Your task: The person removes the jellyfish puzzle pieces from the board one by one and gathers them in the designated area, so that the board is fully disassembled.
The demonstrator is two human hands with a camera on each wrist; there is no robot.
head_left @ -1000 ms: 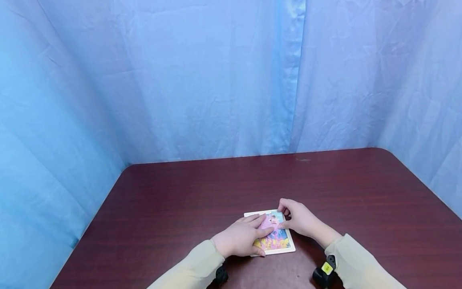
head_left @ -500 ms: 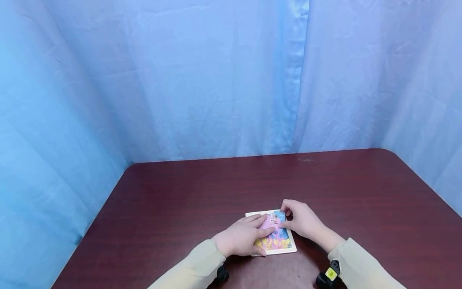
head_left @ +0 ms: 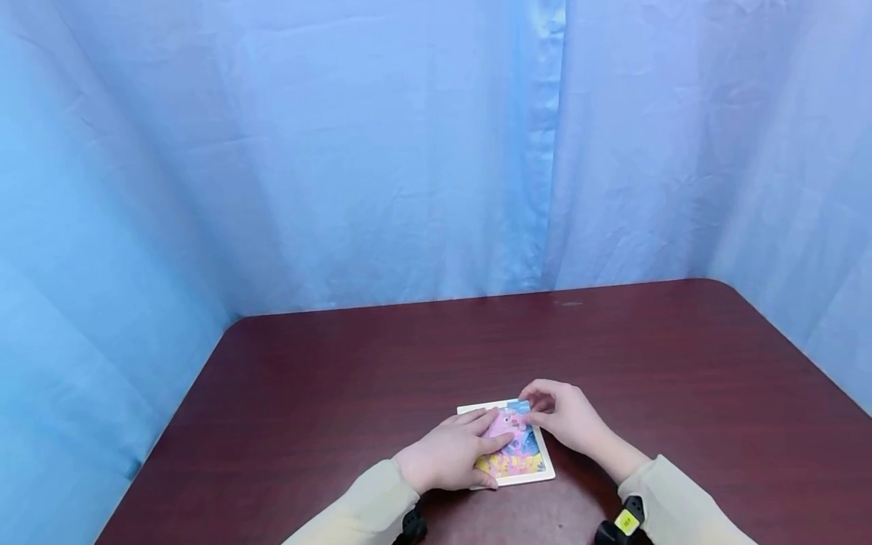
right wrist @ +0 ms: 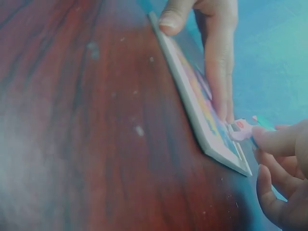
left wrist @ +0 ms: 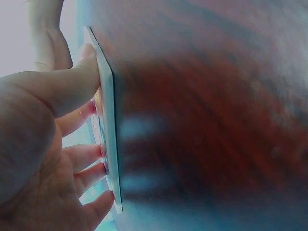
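A picture puzzle with a pink character sits in a pale tray frame (head_left: 527, 478) flat on the table. Across its left side lies my left hand (head_left: 444, 456), fingers spread on the picture and thumb at the near edge. In the left wrist view, the fingertips (left wrist: 84, 178) touch the board from above. At the far right corner my right hand (head_left: 568, 420) pinches a puzzle piece (right wrist: 243, 130) between thumb and fingers. That piece stands tilted up from the board in the right wrist view. Part of the picture is hidden under the left hand.
The dark red wooden table (head_left: 381, 363) extends around the board on all sides. Blue curtains (head_left: 395, 151) hang behind it and along both sides. A black wrist device with a yellow label (head_left: 627, 522) is on the right sleeve.
My right fingers have shifted slightly toward the far edge relative to the board, still holding the piece. The left hand keeps its place on the puzzle. The head view has moved a little.
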